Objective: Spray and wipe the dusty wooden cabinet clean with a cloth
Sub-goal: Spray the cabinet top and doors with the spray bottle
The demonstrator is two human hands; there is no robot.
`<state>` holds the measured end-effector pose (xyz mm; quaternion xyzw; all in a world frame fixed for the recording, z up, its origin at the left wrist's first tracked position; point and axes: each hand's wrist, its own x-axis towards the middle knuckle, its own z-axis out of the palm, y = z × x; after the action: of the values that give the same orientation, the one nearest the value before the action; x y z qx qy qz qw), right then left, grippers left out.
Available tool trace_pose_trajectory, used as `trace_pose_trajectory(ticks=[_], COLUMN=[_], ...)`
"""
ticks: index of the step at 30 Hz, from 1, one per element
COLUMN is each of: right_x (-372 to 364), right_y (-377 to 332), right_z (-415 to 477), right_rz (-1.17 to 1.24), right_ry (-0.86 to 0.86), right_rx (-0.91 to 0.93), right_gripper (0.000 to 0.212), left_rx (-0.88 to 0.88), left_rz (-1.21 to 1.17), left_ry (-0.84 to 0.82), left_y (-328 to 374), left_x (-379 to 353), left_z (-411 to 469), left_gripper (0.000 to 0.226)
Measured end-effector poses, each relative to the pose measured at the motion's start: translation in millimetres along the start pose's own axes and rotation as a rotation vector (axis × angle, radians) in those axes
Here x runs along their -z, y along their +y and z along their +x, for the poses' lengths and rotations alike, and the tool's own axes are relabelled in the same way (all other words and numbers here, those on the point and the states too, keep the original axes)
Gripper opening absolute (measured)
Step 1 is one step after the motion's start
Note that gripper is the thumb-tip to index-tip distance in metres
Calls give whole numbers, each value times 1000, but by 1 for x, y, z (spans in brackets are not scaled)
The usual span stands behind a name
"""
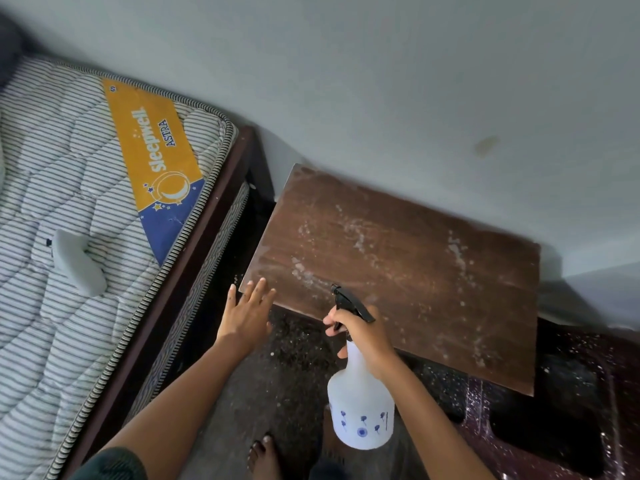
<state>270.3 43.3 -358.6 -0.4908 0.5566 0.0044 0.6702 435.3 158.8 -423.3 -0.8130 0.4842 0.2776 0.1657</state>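
While right hand (363,332) grips one spray bottle (361,400) — one dusty cabinet (408,268).

Cabinet top (408,271) bare, open from above. Wall (381,98) closes its far edge. Mattress (69,202) bounds the narrow left gap.

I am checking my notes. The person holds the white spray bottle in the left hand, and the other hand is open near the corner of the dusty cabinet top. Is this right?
Not quite. In the head view the white spray bottle is in the right hand; the left hand is the open one near the corner of the dusty cabinet top.
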Motion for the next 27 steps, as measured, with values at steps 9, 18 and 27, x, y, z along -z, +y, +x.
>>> trace_pose_trajectory(ticks=[9,18,27], right_x=[17,38,72], right_y=[-42,-68,-69], right_z=[7,8,10], right_rz=[88,121,127], right_ry=[253,283,328], right_rx=[28,138,181], right_gripper=[15,18,13], left_rx=[102,124,133], left_rz=[68,207,173], left_ry=[-168,-246,-259], left_y=[16,21,22], left_x=[-2,2,2], left_z=[7,13,20], left_gripper=[66,57,57])
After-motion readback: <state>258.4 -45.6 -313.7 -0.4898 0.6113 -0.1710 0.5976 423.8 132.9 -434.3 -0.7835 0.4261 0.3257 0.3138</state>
